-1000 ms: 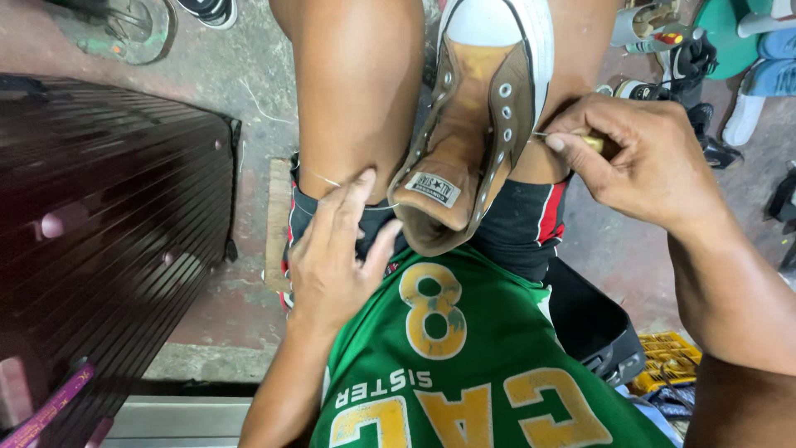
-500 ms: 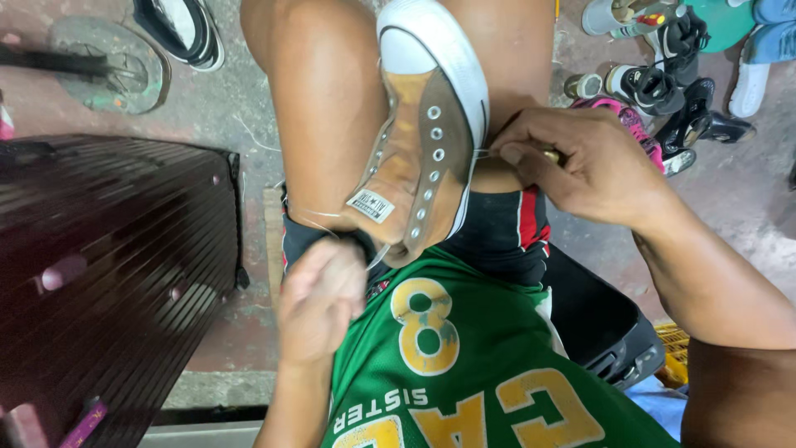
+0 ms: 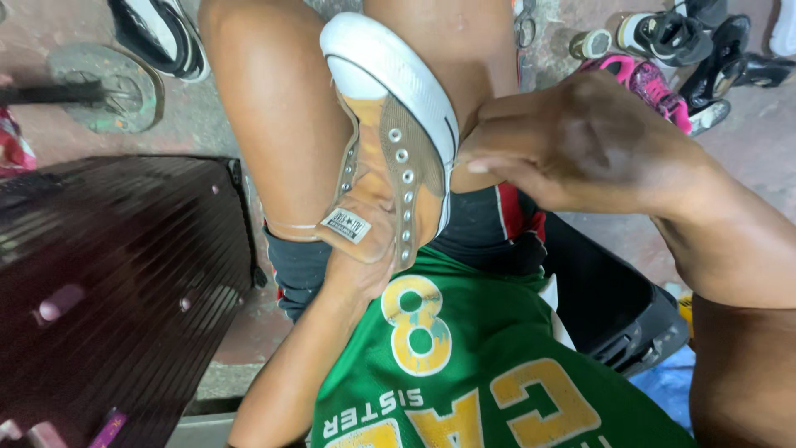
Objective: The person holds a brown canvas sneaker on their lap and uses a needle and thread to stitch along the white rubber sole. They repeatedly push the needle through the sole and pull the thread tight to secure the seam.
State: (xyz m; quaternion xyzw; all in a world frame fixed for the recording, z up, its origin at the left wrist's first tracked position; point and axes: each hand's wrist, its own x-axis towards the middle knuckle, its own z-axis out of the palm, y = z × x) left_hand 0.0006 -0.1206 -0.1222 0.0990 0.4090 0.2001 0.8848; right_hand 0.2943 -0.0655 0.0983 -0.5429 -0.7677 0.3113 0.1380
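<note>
Concrete floor (image 3: 249, 332) littered with shoes: pink sneaker (image 3: 655, 87) top right, dark case (image 3: 124, 282) at left. Tan high-top sneaker (image 3: 390, 158) wedged between bare knees, white toe cap pointing away, long axis running toe-far to heel-near, slightly tilted left. Left hand (image 3: 356, 278) at heel end, under tongue, fingers hidden, cannot tell grip. Right hand (image 3: 572, 141) just right of sole edge, fingers narrowed, pinched against rubber sidewall; nearer to toe.
</note>
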